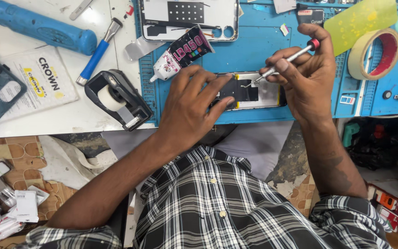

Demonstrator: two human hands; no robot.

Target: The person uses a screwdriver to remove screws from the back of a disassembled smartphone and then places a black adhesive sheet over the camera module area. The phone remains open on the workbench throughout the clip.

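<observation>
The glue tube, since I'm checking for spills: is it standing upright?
No, the glue tube lies on its side on the blue mat.

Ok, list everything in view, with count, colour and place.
opened phone: one, black and silver, on the mat under both hands
screwdriver: one, silver with red cap, in the right hand, tip on the phone
glue tube: one, black and white, above the left hand
blue mat: one, on the table
phone back frame: one, white, top centre
tape roll: one, cream with red core, right
tape dispenser: one, black, table edge
heat tool: one, blue, top left
left hand: pressing the phone
right hand: fingers gripping the screwdriver
</observation>
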